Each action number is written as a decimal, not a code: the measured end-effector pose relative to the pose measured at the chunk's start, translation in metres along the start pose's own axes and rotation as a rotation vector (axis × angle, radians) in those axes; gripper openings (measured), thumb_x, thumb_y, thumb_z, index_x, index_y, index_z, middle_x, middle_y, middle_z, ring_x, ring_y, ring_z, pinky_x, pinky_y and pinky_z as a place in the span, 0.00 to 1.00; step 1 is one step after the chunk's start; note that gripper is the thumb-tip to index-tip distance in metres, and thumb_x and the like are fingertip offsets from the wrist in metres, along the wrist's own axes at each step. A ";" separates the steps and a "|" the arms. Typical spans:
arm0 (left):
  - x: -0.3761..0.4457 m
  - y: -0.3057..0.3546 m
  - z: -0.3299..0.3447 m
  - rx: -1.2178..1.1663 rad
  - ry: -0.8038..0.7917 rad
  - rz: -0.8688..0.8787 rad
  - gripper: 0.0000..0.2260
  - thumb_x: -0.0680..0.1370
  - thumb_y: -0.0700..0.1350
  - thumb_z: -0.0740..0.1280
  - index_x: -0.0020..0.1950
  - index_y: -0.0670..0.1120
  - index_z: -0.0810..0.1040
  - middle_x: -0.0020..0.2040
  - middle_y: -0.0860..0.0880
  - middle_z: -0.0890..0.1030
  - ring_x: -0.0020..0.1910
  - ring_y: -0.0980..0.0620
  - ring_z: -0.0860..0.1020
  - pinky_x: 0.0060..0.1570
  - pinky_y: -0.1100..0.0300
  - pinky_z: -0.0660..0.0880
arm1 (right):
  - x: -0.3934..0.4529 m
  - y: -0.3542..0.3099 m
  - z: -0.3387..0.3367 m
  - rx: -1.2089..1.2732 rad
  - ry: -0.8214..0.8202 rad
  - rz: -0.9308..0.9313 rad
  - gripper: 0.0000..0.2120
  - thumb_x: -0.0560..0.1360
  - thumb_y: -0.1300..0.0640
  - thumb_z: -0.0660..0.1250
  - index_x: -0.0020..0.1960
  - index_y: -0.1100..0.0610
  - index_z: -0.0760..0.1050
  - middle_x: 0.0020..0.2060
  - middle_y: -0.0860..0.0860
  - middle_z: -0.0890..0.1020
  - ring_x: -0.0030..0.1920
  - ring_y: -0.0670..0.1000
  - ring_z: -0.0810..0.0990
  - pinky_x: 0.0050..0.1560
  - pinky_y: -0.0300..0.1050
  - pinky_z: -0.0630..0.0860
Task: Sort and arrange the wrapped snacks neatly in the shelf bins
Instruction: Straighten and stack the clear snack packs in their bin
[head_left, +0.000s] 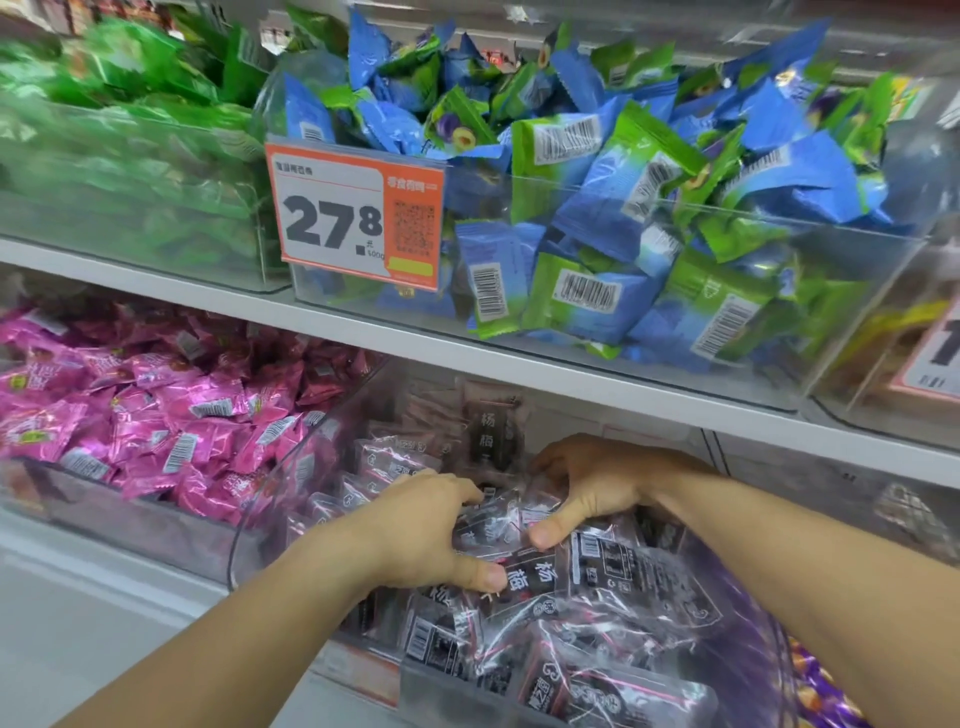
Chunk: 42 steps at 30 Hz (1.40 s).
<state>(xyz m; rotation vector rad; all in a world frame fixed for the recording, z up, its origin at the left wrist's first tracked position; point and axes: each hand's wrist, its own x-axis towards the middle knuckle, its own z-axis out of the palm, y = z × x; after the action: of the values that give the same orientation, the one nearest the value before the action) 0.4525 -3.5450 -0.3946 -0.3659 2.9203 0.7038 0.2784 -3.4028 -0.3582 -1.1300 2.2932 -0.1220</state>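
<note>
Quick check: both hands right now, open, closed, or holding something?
Left hand: gripping dark clear-wrapped snack packets.
Right hand: gripping packets of the same pile.

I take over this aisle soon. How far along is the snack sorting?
The pink packets and green packets fill their own bins. Both hands, left and right, are gathering dark clear-wrapped packets in the lower bin. The blue-and-green packets above lie jumbled.

Fingertips of both hands (519, 519) buried among dark packets (613, 582).
</note>
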 end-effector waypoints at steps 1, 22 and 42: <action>0.000 0.000 0.000 -0.012 0.006 0.001 0.41 0.64 0.67 0.75 0.72 0.52 0.69 0.65 0.52 0.74 0.66 0.49 0.70 0.65 0.51 0.70 | 0.000 0.001 0.000 0.017 0.005 0.004 0.51 0.50 0.31 0.79 0.69 0.48 0.72 0.64 0.45 0.78 0.64 0.50 0.76 0.68 0.48 0.71; 0.006 -0.003 -0.004 -0.085 -0.084 0.019 0.55 0.61 0.64 0.78 0.80 0.52 0.52 0.78 0.51 0.60 0.76 0.49 0.61 0.74 0.49 0.62 | -0.014 0.000 0.003 0.041 -0.164 0.052 0.38 0.61 0.34 0.78 0.67 0.45 0.75 0.65 0.43 0.78 0.65 0.47 0.75 0.73 0.51 0.64; 0.003 0.004 -0.022 -0.172 -0.125 0.027 0.49 0.59 0.62 0.81 0.76 0.53 0.63 0.73 0.53 0.68 0.69 0.51 0.70 0.67 0.56 0.68 | -0.039 -0.014 -0.002 0.036 0.031 -0.248 0.31 0.62 0.40 0.81 0.63 0.41 0.77 0.61 0.40 0.80 0.61 0.39 0.77 0.69 0.45 0.71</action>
<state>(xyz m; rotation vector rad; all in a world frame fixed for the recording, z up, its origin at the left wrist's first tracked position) 0.4473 -3.5520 -0.3738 -0.2884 2.7607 0.9492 0.3059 -3.3828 -0.3340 -1.3988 2.1596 -0.2762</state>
